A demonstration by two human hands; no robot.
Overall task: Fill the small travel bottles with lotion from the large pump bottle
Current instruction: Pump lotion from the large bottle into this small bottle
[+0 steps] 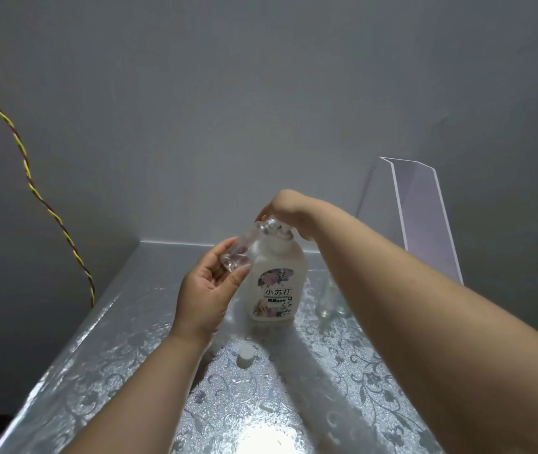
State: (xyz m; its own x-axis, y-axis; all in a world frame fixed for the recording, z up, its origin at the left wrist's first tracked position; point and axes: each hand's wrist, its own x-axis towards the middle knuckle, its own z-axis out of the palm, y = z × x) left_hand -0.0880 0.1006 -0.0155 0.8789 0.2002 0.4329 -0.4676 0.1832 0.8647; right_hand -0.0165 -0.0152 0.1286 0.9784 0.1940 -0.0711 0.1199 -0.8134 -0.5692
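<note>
Head view, starting at your left: a twisted yellow-and-red cable hangs down the grey wall. Your left hand grips a small clear plastic travel bottle between thumb and fingers. The bottle is tilted, its open mouth up at the spout of the large white pump bottle with the flowered label, which stands upright on the glittery silver embossed table cover. A small round white cap lies nearer you.

Your right hand rests on the pump head, wrist bent; whether its fingers curl round it is hidden. You look to be mid-fill. The next press likely wants to be slow, with the mouth kept under the spout, since smooth plastic slips.

Further right, more clear bottles stand partly hidden behind your forearm, then a clear acrylic stand.
</note>
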